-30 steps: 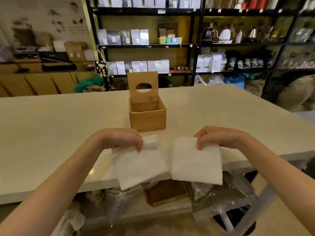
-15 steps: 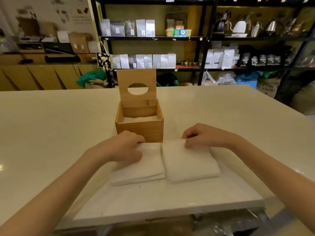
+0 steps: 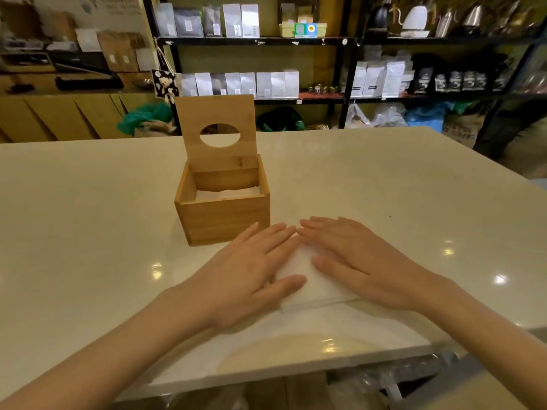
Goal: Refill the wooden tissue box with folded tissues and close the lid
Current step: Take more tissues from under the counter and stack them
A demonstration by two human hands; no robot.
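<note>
The wooden tissue box [image 3: 225, 216] stands on the white table [image 3: 88, 217], its lid [image 3: 219, 128] with an oval hole raised upright at the back. A few white tissues [image 3: 228, 193] lie inside it. Just in front of the box lies a stack of folded white tissues [image 3: 307, 279]. My left hand [image 3: 251, 270] and my right hand [image 3: 358, 258] both rest flat on this stack with fingers spread, fingertips nearly touching. Most of the stack is hidden under my hands.
The table's near edge [image 3: 296, 371] runs just below my forearms. Behind the table stand black shelves [image 3: 254, 41] with white bags, kettles and jars. Plastic bags [image 3: 379, 115] lie on the floor beyond the far edge.
Two tissue stacks were carried up from the table edge and laid side by side before the box; now they form one stack, and both hands have flattened onto it.
</note>
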